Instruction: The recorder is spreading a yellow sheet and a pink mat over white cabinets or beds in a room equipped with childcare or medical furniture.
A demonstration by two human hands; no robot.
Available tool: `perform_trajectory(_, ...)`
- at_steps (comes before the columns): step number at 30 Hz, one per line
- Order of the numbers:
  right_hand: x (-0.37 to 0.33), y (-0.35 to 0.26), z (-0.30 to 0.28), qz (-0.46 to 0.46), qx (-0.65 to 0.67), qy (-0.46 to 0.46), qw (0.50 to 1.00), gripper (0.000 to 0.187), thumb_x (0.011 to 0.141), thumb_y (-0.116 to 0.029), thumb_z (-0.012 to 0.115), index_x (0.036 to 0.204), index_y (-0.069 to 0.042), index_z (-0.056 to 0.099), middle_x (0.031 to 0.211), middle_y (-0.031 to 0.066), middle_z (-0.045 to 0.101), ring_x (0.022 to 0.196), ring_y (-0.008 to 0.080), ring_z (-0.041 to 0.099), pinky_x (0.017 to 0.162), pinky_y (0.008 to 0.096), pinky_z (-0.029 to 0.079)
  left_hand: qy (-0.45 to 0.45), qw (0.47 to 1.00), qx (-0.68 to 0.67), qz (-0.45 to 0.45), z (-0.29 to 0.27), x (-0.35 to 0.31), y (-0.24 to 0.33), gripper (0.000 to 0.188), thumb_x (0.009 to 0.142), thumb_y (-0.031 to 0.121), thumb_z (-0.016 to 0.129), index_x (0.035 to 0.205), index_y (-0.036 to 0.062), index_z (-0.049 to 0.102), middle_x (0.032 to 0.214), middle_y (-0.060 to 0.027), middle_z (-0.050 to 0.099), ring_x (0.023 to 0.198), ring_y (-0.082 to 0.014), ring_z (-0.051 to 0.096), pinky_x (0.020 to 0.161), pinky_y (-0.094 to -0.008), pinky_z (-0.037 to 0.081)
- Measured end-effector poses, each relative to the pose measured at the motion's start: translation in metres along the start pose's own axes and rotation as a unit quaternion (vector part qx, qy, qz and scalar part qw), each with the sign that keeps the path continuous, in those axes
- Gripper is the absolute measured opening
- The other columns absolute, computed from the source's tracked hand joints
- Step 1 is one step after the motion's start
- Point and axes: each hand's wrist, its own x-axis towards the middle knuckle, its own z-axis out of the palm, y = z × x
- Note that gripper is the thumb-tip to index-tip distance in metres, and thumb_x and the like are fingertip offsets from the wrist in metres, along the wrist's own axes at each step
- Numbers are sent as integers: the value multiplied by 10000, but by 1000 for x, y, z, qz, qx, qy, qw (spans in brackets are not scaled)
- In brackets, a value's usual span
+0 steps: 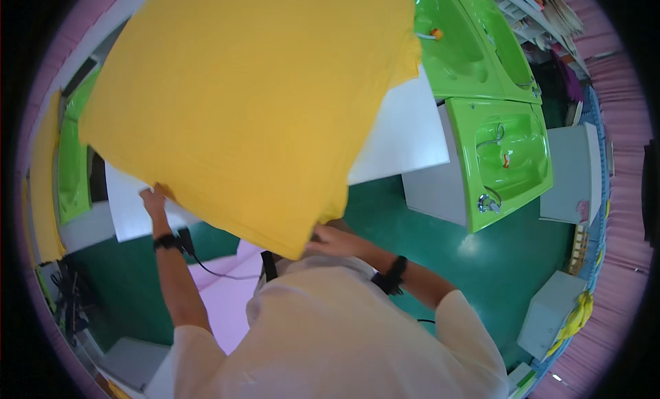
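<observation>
A large yellow cloth [254, 103] lies spread over a white table [405, 127], its near edge hanging past the table toward my body. At the cloth's near left edge, my left hand [154, 198] has its fingers closed on the hem. My right hand [335, 241] grips the cloth by its hanging near corner; its fingertips are partly hidden behind the fabric. Black bands with small devices circle both my wrists, and a dark cable runs from the left one.
Bright green basins [512, 148] with hoses and taps stand to the right. Another green tub [74, 162] is at the far left. Pale boxes [570, 175] line the pink-curtained right side. A pink sheet-like surface [227, 299] lies below the left arm, over green floor [440, 261].
</observation>
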Motion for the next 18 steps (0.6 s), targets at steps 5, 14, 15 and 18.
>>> perform_trajectory(5, 109, 19, 66, 3, -176, -159, 971, 593, 871, -311, 543, 1302, 38, 336, 1148, 248, 529, 1040, 318, 542, 876, 332, 429, -106, 969, -143, 171, -76, -44, 127, 217, 845, 140, 589, 1004, 13, 515, 822, -78, 597, 731, -173, 581, 621, -273, 462)
perform_trajectory(14, 79, -25, -52, 32, -133, -20, 990, 229, 855, -222, 545, 845, 2, 590, 787, 71, 605, 754, 151, 572, 668, 314, 467, -556, 780, -277, -83, -122, -250, 86, 192, 881, 137, 533, 1013, 5, 577, 931, -77, 619, 881, -157, 604, 756, -265, 485)
perform_trajectory(15, 63, -28, -79, 12, -191, 117, 974, 250, 879, -256, 520, 903, -12, 570, 823, 66, 606, 769, 162, 579, 686, 324, 477, -492, 788, -312, -196, -119, -260, 77, 216, 883, 141, 534, 1032, -10, 576, 951, -89, 621, 930, -171, 604, 802, -272, 485)
perform_trajectory(18, 33, -71, -162, 28, 76, 389, 918, 356, 886, -362, 495, 1056, -49, 514, 988, 111, 592, 937, 224, 580, 821, 356, 476, -346, 691, -536, -340, -111, -273, 63, 272, 890, 171, 539, 1052, -47, 558, 994, -117, 619, 1014, -207, 582, 875, -297, 470)
